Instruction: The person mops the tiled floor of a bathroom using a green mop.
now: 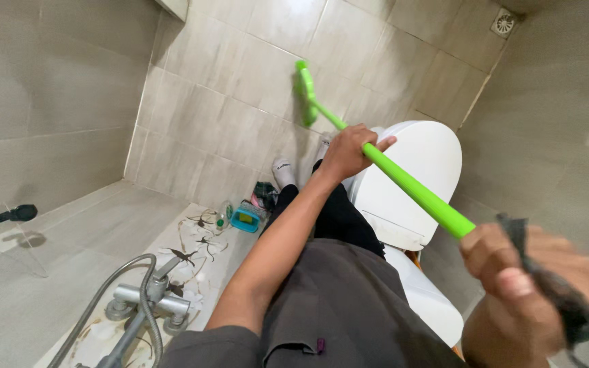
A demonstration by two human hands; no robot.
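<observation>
Closest to you, your right hand is fisted on the butt end of the green handle, with a dark rag bunched in the same grip (blurry there, so the hold is hard to read). Further up, your left hand is wrapped around the middle of the handle, index finger lying along it. The brush at the far end sits against the floor tiles, past the white toilet. It looks light and stiff, probably slick if wet, so a wide two-hand hold suits it. Down by your sock there's a small blue tub among clutter; can't tell what's in it.
</observation>
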